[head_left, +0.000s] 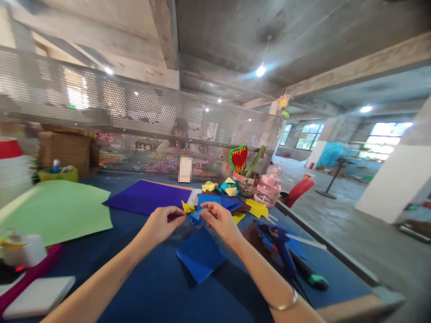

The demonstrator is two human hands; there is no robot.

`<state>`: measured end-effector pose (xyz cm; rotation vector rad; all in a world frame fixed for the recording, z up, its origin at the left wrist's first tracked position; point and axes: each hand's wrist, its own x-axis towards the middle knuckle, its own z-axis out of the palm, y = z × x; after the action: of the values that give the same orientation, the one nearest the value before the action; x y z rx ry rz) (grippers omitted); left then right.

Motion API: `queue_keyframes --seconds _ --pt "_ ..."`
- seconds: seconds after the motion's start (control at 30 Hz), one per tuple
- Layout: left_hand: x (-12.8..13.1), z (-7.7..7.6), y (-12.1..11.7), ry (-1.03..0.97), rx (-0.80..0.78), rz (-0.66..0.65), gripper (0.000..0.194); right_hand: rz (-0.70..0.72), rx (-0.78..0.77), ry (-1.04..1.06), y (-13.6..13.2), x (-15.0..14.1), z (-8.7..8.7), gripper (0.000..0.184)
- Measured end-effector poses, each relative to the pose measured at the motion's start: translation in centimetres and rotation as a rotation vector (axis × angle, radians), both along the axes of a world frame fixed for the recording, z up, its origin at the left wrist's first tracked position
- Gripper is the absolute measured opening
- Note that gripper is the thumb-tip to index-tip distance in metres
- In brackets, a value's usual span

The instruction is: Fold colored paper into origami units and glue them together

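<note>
Both hands raised over the desk (144, 273), a small blue paper piece (195, 217) between them.

Left hand (164, 223): reaching forward from lower left, back of hand up, thumb and forefinger drawn together at the tips; cannot tell whether anything thin is pinched there. Right hand (220, 222): forearm angled in from lower right, silver bangle (285, 303) at the wrist, fingers curled, thumb and forefinger slightly apart. Blue piece just beside the right fingertips, crumpled or folded; contact unclear. Yellow scrap (187, 207) near the left fingertips. Blue square sheet (201, 256) on the desk, nearer the wearer than both hands. Purple sheet (148, 197) beyond the left hand; glue gun (284, 253) right of the right forearm.
</note>
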<state>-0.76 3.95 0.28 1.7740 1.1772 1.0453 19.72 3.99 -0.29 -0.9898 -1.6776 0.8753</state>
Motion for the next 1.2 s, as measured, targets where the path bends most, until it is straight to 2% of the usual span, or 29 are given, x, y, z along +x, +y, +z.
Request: queue_keyframes --seconds 0.07,0.17,0.23,0.33,0.47,0.6,0.7,0.83,0.9,0.97,1.07,1.2 --pt "0.3 0.7 -0.5 -0.101 -0.028 0.0 0.029 0.042 -0.023 0.008 -0.2 -0.4 -0.2 0.046" --pt "1.2 1.3 -1.5 -0.239 -0.117 -0.108 0.031 0.078 -0.051 0.0 -0.6 -0.8 -0.5 0.049" --pt "1.8 1.4 -2.1 -0.278 -0.119 -0.157 0.029 0.101 -0.055 -0.016 -0.8 -1.0 -0.7 0.051" --pt "2.3 1.2 -2.5 -0.295 -0.062 -0.129 0.02 0.12 -0.041 -0.011 -1.0 -1.3 -1.0 0.052" --pt "2.3 0.5 -2.4 -0.268 0.086 -0.031 0.014 0.124 -0.036 -0.007 -0.9 -1.5 -1.4 0.047" --pt "2.0 0.2 -2.7 -0.124 0.285 0.046 0.011 0.14 -0.099 0.021 -0.9 -1.7 -1.7 0.049" --pt "1.8 0.4 -3.1 -0.022 0.427 0.044 0.015 0.161 -0.133 0.039 -1.1 -1.8 -1.7 0.05" --pt "1.4 0.7 -3.3 0.212 0.709 0.007 0.021 0.19 -0.143 0.032 -1.5 -2.1 -1.3 0.052" --pt "1.3 0.9 -3.3 0.269 0.775 -0.013 0.023 0.24 -0.156 0.071 -1.9 -2.3 -1.0 0.051" --pt "1.2 1.0 -3.2 0.252 0.759 -0.012 0.022 0.313 -0.214 0.152 -2.4 -2.4 -0.6 0.048" --pt "1.1 1.2 -3.1 0.182 0.665 0.026 0.018 0.45 -0.396 0.286 -3.1 -2.4 0.0 0.047" --pt "0.9 1.0 -2.6 0.125 0.493 0.157 0.022 0.522 -0.601 0.441 -3.1 -2.0 0.5 0.056"
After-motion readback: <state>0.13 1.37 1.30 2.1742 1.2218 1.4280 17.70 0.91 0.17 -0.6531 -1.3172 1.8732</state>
